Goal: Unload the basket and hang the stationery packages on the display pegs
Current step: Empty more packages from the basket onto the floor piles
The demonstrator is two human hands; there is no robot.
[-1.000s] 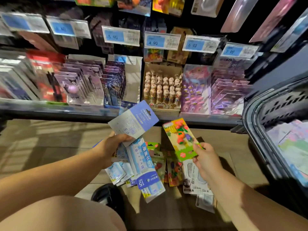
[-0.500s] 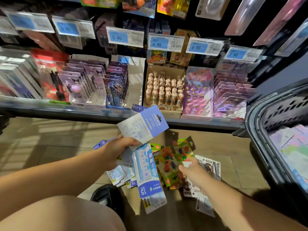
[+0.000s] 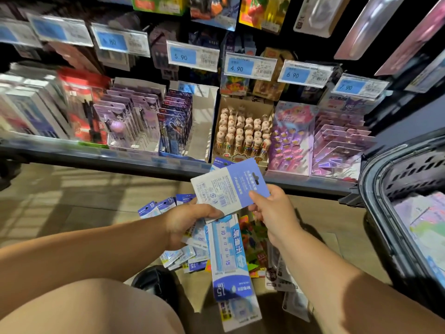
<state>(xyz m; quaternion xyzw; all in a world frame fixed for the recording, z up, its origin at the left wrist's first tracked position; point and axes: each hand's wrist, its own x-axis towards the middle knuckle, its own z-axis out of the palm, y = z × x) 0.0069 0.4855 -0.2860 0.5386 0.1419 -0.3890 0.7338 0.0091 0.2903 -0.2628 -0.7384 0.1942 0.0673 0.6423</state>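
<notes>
Blue-white package (image 3: 224, 189) pinched between left grip (image 3: 190, 220) and right grip (image 3: 272, 208).

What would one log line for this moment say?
left hand holds ruler packs | right hand pinches top pack by its blue edge | basket at right, packages inside | held packs not yet hung

Held out front, the left hand (image 3: 187, 220) grips ruler packages (image 3: 227, 251); the right hand (image 3: 274, 210) pinches the top package (image 3: 224, 186).

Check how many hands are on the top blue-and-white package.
2 on the blue-and-white package: the left hand grips its lower left edge; the right hand pinches its right edge. None hidden.
</notes>
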